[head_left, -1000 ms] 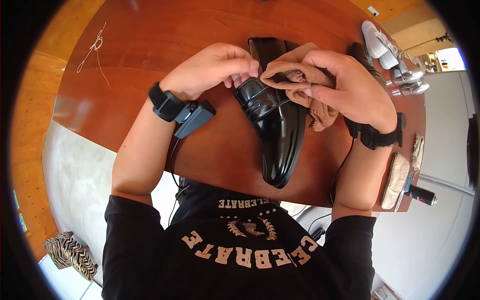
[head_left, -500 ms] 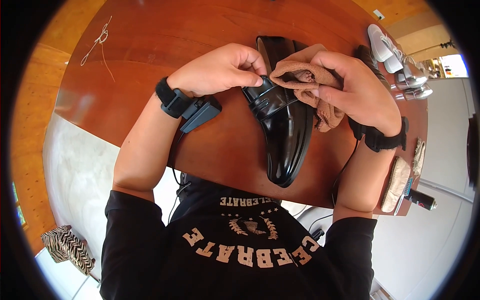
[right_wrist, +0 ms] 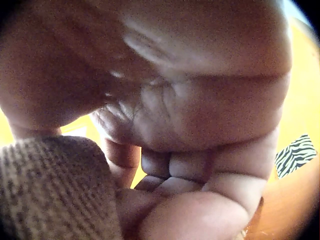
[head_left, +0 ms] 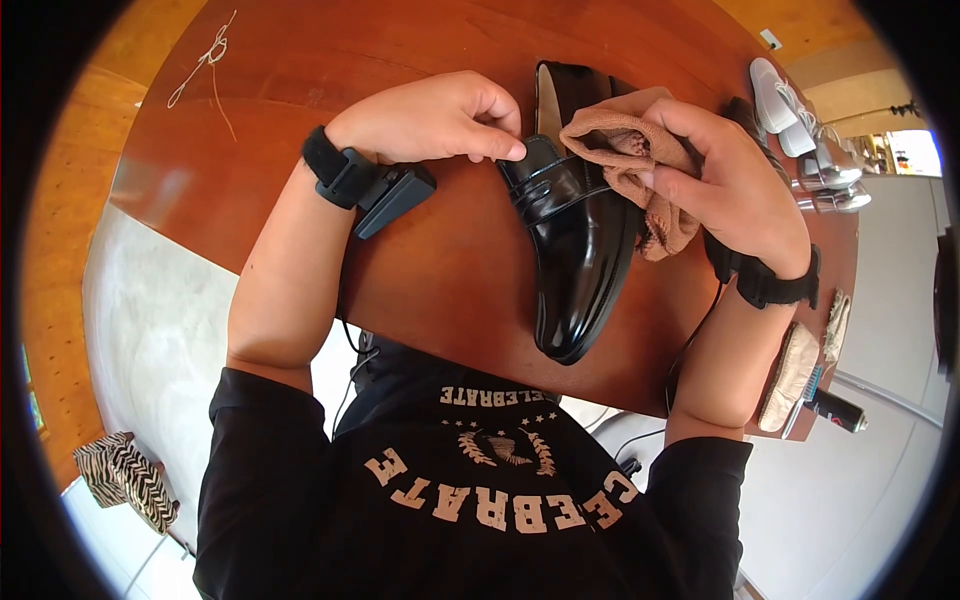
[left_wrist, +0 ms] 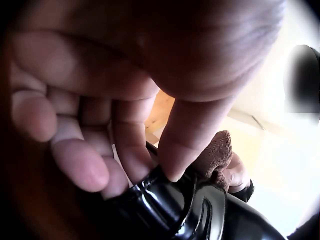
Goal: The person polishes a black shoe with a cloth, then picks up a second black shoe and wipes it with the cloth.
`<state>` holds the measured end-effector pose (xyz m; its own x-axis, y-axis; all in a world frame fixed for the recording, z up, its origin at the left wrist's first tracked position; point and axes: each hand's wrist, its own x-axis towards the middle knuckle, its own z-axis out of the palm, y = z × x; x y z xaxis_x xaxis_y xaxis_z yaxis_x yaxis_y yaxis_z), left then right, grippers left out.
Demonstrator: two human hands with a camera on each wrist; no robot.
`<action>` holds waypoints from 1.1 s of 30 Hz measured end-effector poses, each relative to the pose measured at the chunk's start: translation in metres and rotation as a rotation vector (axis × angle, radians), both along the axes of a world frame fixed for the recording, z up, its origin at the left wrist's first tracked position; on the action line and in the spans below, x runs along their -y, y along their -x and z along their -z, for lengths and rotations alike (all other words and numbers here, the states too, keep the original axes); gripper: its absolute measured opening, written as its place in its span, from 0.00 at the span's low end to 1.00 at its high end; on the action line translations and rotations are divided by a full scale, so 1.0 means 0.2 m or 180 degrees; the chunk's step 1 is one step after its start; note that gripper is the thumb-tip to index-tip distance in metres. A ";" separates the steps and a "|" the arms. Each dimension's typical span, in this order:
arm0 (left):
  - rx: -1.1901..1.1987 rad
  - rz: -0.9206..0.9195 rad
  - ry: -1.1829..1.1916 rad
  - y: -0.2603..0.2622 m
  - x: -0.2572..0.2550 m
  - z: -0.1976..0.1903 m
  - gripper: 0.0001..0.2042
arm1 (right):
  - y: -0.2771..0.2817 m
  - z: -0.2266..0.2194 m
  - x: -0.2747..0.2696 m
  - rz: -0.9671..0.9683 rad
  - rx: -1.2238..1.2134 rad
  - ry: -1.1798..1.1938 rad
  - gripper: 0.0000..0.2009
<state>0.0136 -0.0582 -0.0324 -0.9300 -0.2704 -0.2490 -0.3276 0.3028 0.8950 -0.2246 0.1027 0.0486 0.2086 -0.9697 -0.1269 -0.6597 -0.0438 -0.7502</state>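
Observation:
A glossy black loafer (head_left: 580, 270) rests on the brown table with its toe toward the person. My left hand (head_left: 430, 120) pinches the upper edge of its tongue between thumb and forefinger. The left wrist view shows that thumb (left_wrist: 182, 145) pressed to the shiny leather (left_wrist: 165, 202), the other fingers loosely bent. On the shoe's other side, my right hand (head_left: 735, 180) grips a bunched brown cloth (head_left: 675, 230), which overlaps the loafer's opening. Close up in the right wrist view, the ribbed cloth (right_wrist: 55, 190) sits below the palm (right_wrist: 190, 110).
White sneakers (head_left: 783, 105) and silver shoes (head_left: 838, 165) line the right edge of the table. A beige cloth pad (head_left: 788, 375) and a black can (head_left: 835, 410) lie at the near right corner. Thin white string (head_left: 205, 65) is at the far left.
My left fingertips, loosely bent over the tongue a second ago, have come to pinch its edge. The right hand keeps the cloth beside the shoe. The whole head view has shifted slightly.

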 end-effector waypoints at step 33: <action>-0.0190 -0.0191 -0.0002 0.06 -0.03 0.09 0.22 | 0.02 0.04 0.01 -0.0039 0.0071 0.0125 0.19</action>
<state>0.0012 -0.0519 -0.0509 -0.9254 -0.3258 -0.1936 -0.2911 0.2838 0.9136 -0.2290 0.1017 0.0404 0.2229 -0.9712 -0.0839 -0.6421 -0.0815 -0.7623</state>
